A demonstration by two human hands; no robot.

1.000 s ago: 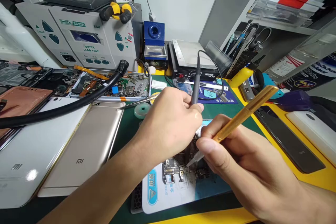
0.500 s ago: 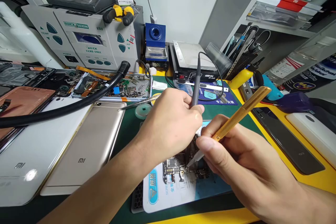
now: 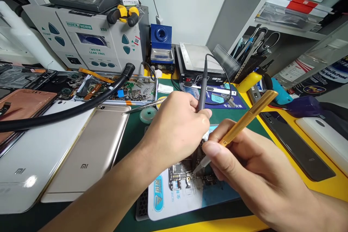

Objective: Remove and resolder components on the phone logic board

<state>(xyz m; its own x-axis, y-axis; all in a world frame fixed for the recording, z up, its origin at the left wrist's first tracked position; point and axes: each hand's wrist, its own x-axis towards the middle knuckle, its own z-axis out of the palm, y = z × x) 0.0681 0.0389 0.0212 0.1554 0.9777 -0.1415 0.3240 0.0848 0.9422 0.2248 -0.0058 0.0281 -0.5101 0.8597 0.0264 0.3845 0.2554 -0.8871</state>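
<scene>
My left hand (image 3: 179, 127) is closed around the dark grey handle of a soldering iron (image 3: 203, 87), whose cable loops up and back. The iron's tip is hard to make out beneath the hand. In my right hand (image 3: 239, 163) a gold-handled craft knife (image 3: 248, 117) is pinched like a pen, its narrow grey end pointing down-left at a phone circuit board (image 3: 179, 174). That end meets the board or hovers just over it; I cannot tell which. The board lies on a white and blue pad (image 3: 187, 204), partly covered by both hands.
On the left lie a gold phone back (image 3: 89, 159), a white phone (image 3: 40, 152) and a black hose (image 3: 81, 109). Behind stand a hot-air station (image 3: 89, 43), a blue iron stand (image 3: 161, 40) and a heating plate (image 3: 201, 61). A black phone (image 3: 297, 145) rests on the right.
Both hands keep their grips and nearly the same places. The knife's gold handle has shifted very slightly left.
</scene>
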